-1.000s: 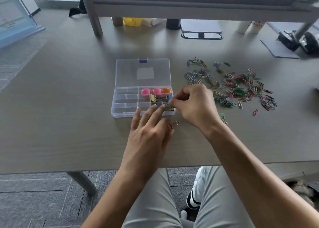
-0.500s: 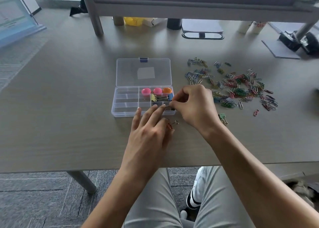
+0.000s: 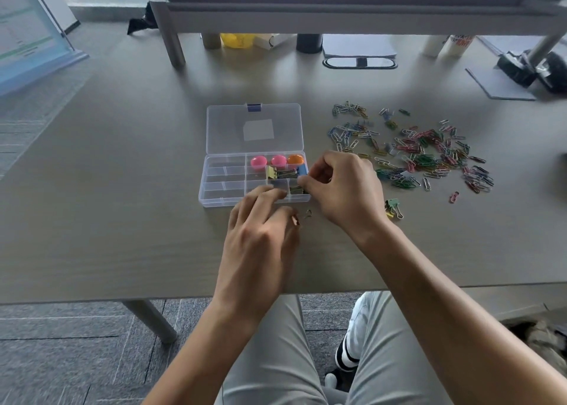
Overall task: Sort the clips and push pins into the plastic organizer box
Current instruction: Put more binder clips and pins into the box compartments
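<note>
The clear plastic organizer box [image 3: 225,191] lies open on the table with its lid [image 3: 254,128] folded back. Two pink and one orange round push pins [image 3: 278,160] sit in its back right compartments, with gold binder clips [image 3: 280,173] just in front of them. My right hand [image 3: 343,189] is pinched over the front right compartment; its fingertips close on a small binder clip [image 3: 299,189] there. My left hand [image 3: 260,239] lies flat, fingers spread and touching the box's front edge. A small clip [image 3: 307,213] lies by its thumb.
A wide scatter of coloured paper clips [image 3: 414,153] covers the table right of the box. Green binder clips [image 3: 393,206] lie near my right wrist. A raised shelf [image 3: 337,11] with cups and bottles under it crosses the back. The table's front edge runs under my forearms.
</note>
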